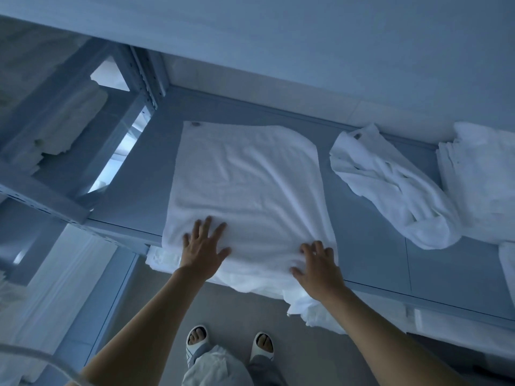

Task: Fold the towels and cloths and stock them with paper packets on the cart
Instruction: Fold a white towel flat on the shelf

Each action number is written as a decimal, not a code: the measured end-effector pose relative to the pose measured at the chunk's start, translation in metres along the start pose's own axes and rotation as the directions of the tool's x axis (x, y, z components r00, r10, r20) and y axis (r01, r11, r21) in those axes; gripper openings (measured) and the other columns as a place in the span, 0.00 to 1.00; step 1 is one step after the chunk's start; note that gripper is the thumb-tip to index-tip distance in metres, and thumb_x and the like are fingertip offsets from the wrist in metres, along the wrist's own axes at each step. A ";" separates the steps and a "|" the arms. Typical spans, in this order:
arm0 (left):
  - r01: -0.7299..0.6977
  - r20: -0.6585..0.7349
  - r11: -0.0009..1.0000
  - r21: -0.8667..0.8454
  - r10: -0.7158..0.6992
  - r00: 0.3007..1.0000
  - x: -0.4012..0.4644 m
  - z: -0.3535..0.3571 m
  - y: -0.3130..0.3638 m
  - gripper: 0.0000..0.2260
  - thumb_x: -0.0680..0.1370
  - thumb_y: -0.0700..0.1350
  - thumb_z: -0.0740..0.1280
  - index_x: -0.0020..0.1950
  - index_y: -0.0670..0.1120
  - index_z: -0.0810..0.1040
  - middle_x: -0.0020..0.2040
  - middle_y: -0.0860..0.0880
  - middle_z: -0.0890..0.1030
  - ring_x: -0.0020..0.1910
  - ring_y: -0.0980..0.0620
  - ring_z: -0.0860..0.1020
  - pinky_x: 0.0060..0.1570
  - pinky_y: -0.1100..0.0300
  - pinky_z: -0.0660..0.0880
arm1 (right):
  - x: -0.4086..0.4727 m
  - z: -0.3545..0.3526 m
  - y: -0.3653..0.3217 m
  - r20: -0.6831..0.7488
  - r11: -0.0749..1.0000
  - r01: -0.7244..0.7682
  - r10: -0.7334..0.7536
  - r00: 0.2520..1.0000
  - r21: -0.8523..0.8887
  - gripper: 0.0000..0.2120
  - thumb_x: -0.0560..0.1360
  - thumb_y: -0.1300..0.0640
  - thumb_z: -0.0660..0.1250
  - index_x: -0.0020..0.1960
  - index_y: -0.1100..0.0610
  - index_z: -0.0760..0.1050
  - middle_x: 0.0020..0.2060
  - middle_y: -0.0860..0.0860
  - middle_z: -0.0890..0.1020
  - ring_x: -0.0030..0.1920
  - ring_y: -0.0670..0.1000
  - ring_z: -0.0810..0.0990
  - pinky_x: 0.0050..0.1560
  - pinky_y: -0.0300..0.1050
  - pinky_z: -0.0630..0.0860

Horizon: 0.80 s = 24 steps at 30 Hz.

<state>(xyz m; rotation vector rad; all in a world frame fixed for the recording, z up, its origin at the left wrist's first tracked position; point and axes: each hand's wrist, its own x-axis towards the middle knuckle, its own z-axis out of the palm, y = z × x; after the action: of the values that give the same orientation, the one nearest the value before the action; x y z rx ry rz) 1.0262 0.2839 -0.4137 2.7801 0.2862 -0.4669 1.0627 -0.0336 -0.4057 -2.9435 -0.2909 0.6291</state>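
head view. sandalled feet (228,348) on the floor, nearest the lens. left hand (204,246) lies flat on the white towel (245,190), fingers (207,225) straight and spread wide. right hand (317,267) presses the towel's near edge, fingers relaxed, slightly bent, holding nothing. towel spread on the grey worktop (370,254), near edge hanging over. crumpled cloth (390,185) to its right, apart. folded stack (485,176) at far right.

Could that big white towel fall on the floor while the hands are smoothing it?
Maybe. The spread towel overhangs the near edge of the shelf, so a pull from the left hand or right hand might slide it off. The crumpled towel lies close on the right and could get caught in the next fold.
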 end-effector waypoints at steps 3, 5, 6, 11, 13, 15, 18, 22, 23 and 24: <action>-0.078 0.033 0.997 0.008 0.077 0.996 -0.002 0.005 0.018 0.34 0.79 0.66 0.64 0.83 0.62 0.56 0.85 0.50 0.47 0.84 0.44 0.46 0.79 0.39 0.53 | 0.001 -0.001 -0.002 0.015 0.999 -0.026 0.025 1.000 0.045 0.22 0.75 0.33 0.65 0.58 0.48 0.68 0.58 0.49 0.67 0.59 0.56 0.69 0.48 0.53 0.77; -0.084 0.038 0.996 0.018 0.083 0.996 -0.005 0.007 0.028 0.33 0.80 0.65 0.64 0.82 0.63 0.56 0.85 0.51 0.47 0.84 0.45 0.46 0.79 0.40 0.53 | 0.010 -0.008 -0.006 -0.064 0.996 0.050 -0.045 0.997 0.075 0.20 0.77 0.37 0.66 0.61 0.49 0.71 0.61 0.49 0.69 0.61 0.57 0.71 0.53 0.54 0.76; -0.076 0.032 0.997 0.017 0.076 0.997 -0.007 0.008 0.030 0.33 0.80 0.65 0.64 0.82 0.63 0.56 0.85 0.52 0.47 0.84 0.46 0.46 0.78 0.40 0.53 | 0.016 -0.013 -0.006 -0.119 0.993 0.105 -0.098 0.988 0.057 0.20 0.77 0.41 0.68 0.64 0.50 0.72 0.65 0.50 0.69 0.63 0.57 0.72 0.57 0.55 0.75; -0.085 0.006 0.996 -0.021 0.085 0.996 -0.014 0.004 0.018 0.30 0.80 0.63 0.65 0.81 0.64 0.60 0.85 0.53 0.51 0.83 0.48 0.50 0.77 0.43 0.56 | 0.051 -0.031 0.002 -0.136 0.995 0.077 -0.068 0.988 0.059 0.34 0.79 0.47 0.69 0.81 0.52 0.60 0.82 0.53 0.56 0.79 0.60 0.58 0.73 0.60 0.65; -0.066 -0.007 0.997 -0.035 0.065 0.998 -0.018 0.001 0.006 0.28 0.81 0.61 0.65 0.80 0.63 0.63 0.84 0.54 0.54 0.83 0.48 0.52 0.77 0.43 0.59 | 0.059 -0.034 0.008 -0.024 0.995 0.049 -0.047 0.999 0.091 0.38 0.80 0.44 0.68 0.83 0.52 0.55 0.84 0.52 0.51 0.82 0.59 0.51 0.77 0.60 0.60; -0.019 -0.021 0.998 -0.060 0.018 1.000 -0.021 -0.002 -0.005 0.25 0.82 0.59 0.65 0.79 0.61 0.67 0.84 0.54 0.57 0.83 0.49 0.55 0.76 0.44 0.62 | 0.058 -0.033 0.007 0.050 0.995 0.071 -0.075 0.996 0.070 0.39 0.80 0.41 0.67 0.84 0.50 0.54 0.84 0.51 0.48 0.83 0.59 0.48 0.78 0.60 0.58; 0.040 -0.088 0.997 -0.070 -0.046 0.995 -0.024 -0.004 -0.010 0.22 0.81 0.57 0.67 0.75 0.56 0.74 0.80 0.50 0.67 0.79 0.46 0.63 0.73 0.45 0.66 | 0.039 -0.019 -0.007 0.035 0.988 0.155 -0.155 0.987 0.010 0.36 0.78 0.38 0.67 0.81 0.46 0.58 0.82 0.51 0.53 0.80 0.60 0.54 0.73 0.59 0.65; 0.003 -0.123 0.999 -0.047 -0.009 0.992 -0.021 0.001 0.007 0.31 0.79 0.58 0.69 0.80 0.54 0.65 0.81 0.46 0.62 0.79 0.42 0.61 0.74 0.42 0.64 | 0.005 0.008 -0.023 -0.068 0.973 0.232 -0.232 0.970 -0.012 0.29 0.76 0.40 0.65 0.74 0.45 0.64 0.75 0.51 0.63 0.73 0.59 0.64 0.63 0.57 0.72; -0.007 -0.085 0.999 -0.036 0.004 0.996 -0.019 0.003 0.012 0.33 0.80 0.60 0.68 0.82 0.57 0.60 0.83 0.48 0.57 0.81 0.42 0.56 0.75 0.39 0.62 | -0.001 0.012 -0.024 -0.084 0.973 0.233 -0.232 0.969 -0.004 0.26 0.76 0.40 0.65 0.71 0.44 0.66 0.72 0.50 0.65 0.70 0.58 0.66 0.61 0.56 0.72; -0.007 -0.039 1.000 -0.019 0.006 0.999 -0.018 0.005 0.016 0.35 0.80 0.62 0.67 0.83 0.60 0.56 0.85 0.50 0.51 0.83 0.42 0.51 0.76 0.37 0.59 | -0.005 0.015 -0.025 -0.091 0.974 0.227 -0.226 0.970 0.007 0.23 0.76 0.40 0.64 0.69 0.44 0.67 0.69 0.48 0.66 0.68 0.57 0.67 0.58 0.54 0.73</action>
<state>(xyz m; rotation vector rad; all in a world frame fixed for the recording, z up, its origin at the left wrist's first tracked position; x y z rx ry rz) 1.0121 0.2647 -0.4076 2.7728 0.2892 -0.4069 1.0477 -0.0087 -0.4135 -2.8529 -0.5980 0.4647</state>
